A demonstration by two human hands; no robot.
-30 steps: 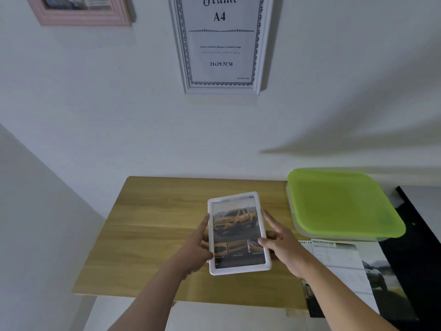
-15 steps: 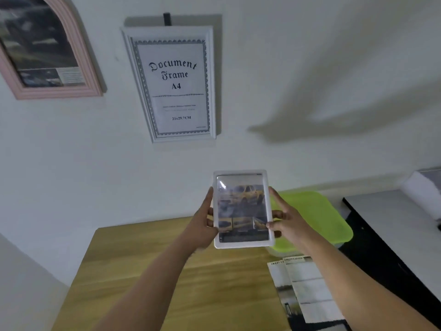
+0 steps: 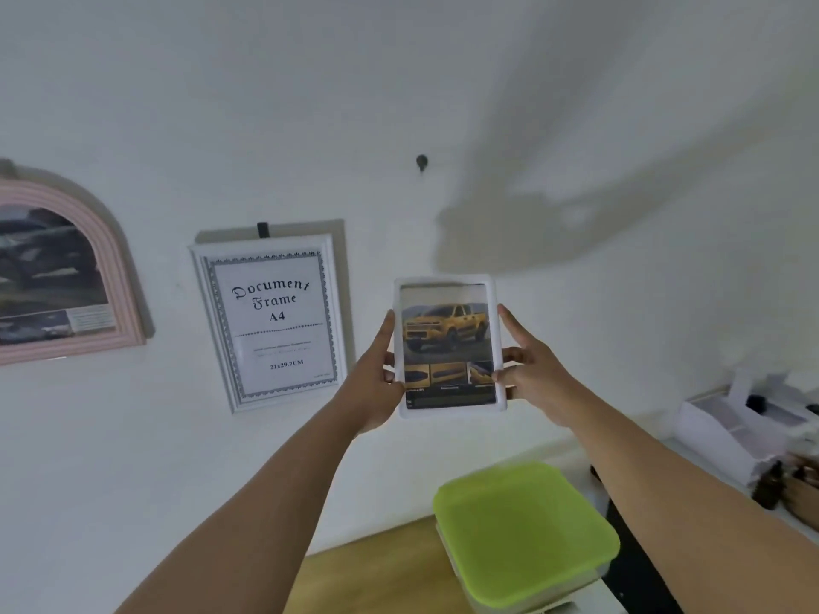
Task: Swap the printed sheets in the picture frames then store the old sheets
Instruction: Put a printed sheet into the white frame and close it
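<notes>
While the left hand (image 3: 374,383) and right hand (image 3: 532,374) each grip a side edge of the white picture frame (image 3: 448,347), upright in mid-air below a bare wall hook (image 3: 421,161), it could miss the hook and fall, its hanger being hidden behind.

The small frame (image 3: 444,280), with a printed sheet (image 3: 447,343) in it, is held up in front of the wall (image 3: 620,104) between two hands. The left hand (image 3: 374,383) grips its left edge and the right hand (image 3: 536,374) its right edge. A hook (image 3: 421,161) sits on the wall above it, apart from it. To its left hangs the document frame (image 3: 270,323), and farther left the arched frame (image 3: 66,277). Below and nearer, the lidded box (image 3: 523,534) rests on the right end of the bench (image 3: 376,582).
</notes>
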